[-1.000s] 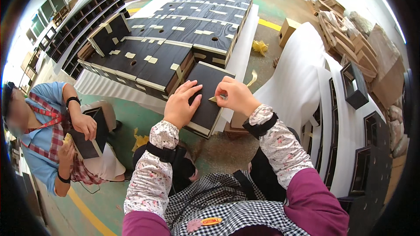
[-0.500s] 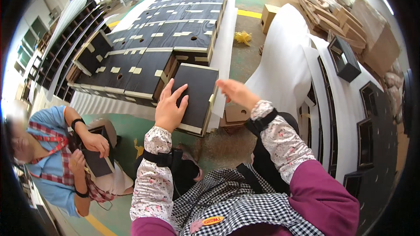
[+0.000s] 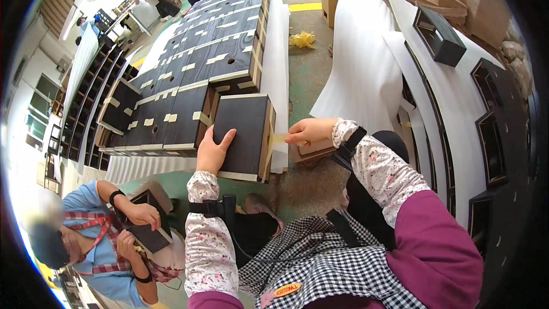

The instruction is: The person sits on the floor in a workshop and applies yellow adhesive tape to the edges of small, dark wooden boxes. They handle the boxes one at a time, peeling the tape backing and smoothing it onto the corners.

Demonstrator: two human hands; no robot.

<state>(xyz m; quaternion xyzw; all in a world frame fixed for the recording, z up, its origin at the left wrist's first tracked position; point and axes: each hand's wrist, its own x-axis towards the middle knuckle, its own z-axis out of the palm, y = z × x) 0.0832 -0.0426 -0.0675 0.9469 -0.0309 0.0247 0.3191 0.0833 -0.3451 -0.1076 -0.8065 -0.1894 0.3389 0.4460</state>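
Note:
A black wooden box (image 3: 241,129) with pale tape along its edges sits in front of me, at the near end of a large stack of similar boxes. My left hand (image 3: 213,153) grips its left side, thumb on the top face and fingers down over the edge. To the right, my right hand (image 3: 311,131) pinches the end of a strip of pale yellow masking tape (image 3: 278,138). That strip stretches out from the box's taped right side. My left fingertips are partly hidden.
Taped black boxes (image 3: 189,100) form the long stack ahead. White foam sheeting (image 3: 360,63) lies to the right, near open black frames (image 3: 440,37). Crumpled yellow tape (image 3: 302,40) is on the floor. At left, a co-worker (image 3: 108,240) holds a black piece. A cardboard box (image 3: 330,7) stands farther off.
My right hand has drawn away rightward from the box edge, and a tape strip now spans the gap. My left hand has slid from the top face to the left edge.

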